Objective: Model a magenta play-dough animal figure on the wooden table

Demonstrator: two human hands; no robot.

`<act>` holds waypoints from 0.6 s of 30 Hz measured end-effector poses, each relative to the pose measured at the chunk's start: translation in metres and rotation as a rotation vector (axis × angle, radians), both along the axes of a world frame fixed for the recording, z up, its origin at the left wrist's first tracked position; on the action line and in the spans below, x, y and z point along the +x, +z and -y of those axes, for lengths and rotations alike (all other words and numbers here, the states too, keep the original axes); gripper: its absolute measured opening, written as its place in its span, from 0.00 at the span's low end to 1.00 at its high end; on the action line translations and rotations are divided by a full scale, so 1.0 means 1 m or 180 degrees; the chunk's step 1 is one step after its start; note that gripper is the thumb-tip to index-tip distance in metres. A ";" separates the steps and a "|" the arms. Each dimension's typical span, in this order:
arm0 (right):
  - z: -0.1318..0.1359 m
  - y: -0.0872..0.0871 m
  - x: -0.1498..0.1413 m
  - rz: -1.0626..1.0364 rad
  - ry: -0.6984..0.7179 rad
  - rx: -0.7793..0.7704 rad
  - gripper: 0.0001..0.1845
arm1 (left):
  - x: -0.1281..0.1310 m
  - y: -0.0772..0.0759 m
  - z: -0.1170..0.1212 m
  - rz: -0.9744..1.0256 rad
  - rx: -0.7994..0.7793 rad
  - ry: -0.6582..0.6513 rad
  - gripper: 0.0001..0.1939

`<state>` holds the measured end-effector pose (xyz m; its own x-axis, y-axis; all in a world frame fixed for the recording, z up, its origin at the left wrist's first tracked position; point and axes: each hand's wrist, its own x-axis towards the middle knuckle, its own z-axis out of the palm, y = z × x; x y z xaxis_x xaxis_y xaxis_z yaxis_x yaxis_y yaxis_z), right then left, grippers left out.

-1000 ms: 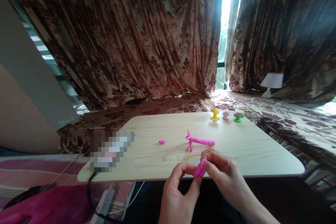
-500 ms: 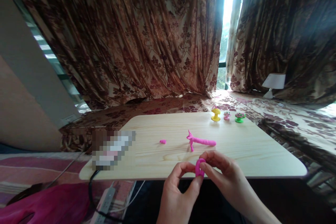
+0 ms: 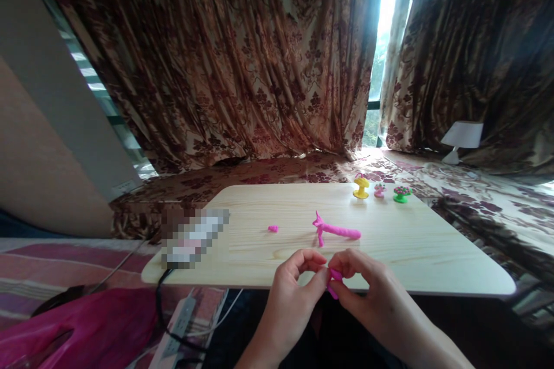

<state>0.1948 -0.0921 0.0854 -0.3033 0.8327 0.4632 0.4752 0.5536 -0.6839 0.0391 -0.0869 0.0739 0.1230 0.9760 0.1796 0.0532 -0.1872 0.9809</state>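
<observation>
A piece of pink modelling clay (image 3: 333, 290) is pinched between my two hands at the near edge of the table (image 3: 242, 268). My left hand (image 3: 298, 285) presses its thumb and fingertips together at the left end of the clay. From the other side, my right hand (image 3: 367, 282) grips it between thumb and forefinger. My fingers hide part of the piece. Beyond them lies a long pink clay stick (image 3: 340, 231) with a pointed, branching left end. A small pink clay lump (image 3: 272, 229) sits to its left.
Toward the back right stand a yellow mushroom-shaped figure (image 3: 360, 188), a small pink one (image 3: 380, 190) and a green one with a dotted top (image 3: 402, 194). A blurred-out flat object (image 3: 194, 239) occupies the left side, with a black cable (image 3: 159, 305) running off the table.
The pink clay was a closed loop held upright; now it is tilted and mostly covered by my fingers. My hands have come closer together. The camera view has shifted slightly.
</observation>
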 end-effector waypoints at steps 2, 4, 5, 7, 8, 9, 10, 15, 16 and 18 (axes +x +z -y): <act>0.002 0.002 0.000 0.0109 0.0017 0.0099 0.10 | 0.000 -0.002 -0.002 0.0092 -0.0078 -0.0117 0.05; 0.002 0.002 0.000 0.0189 0.0029 0.0200 0.12 | 0.000 -0.005 -0.003 0.0162 -0.0158 -0.0191 0.06; 0.002 0.002 0.000 0.0219 0.0014 0.0253 0.13 | 0.000 -0.006 -0.004 0.0185 -0.0166 -0.0200 0.06; 0.001 0.000 0.000 0.0272 -0.0055 0.0361 0.13 | 0.000 -0.008 -0.004 0.0191 -0.0162 -0.0215 0.07; 0.001 -0.001 0.000 0.0295 -0.0084 0.0407 0.12 | 0.000 -0.008 -0.004 0.0180 -0.0152 -0.0230 0.08; 0.001 -0.002 0.000 0.0310 -0.0101 0.0448 0.11 | 0.000 -0.007 -0.004 0.0166 -0.0138 -0.0258 0.09; 0.000 -0.002 0.000 0.0322 -0.0107 0.0480 0.11 | 0.000 -0.007 -0.003 0.0149 -0.0125 -0.0299 0.10; 0.000 -0.006 0.002 0.0446 -0.0103 0.0589 0.10 | 0.000 -0.004 -0.002 0.0029 -0.0034 -0.0410 0.12; 0.000 -0.007 0.002 0.0501 -0.0108 0.0619 0.09 | 0.000 -0.005 -0.002 -0.0007 -0.0041 -0.0396 0.12; -0.001 -0.009 0.003 0.0617 -0.0126 0.0679 0.09 | -0.001 -0.006 -0.004 -0.0060 -0.0077 -0.0375 0.12</act>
<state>0.1976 -0.0916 0.0767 -0.3725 0.7355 0.5659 0.6097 0.6537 -0.4483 0.0382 -0.0832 0.0683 0.2403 0.9586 0.1527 0.0506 -0.1694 0.9842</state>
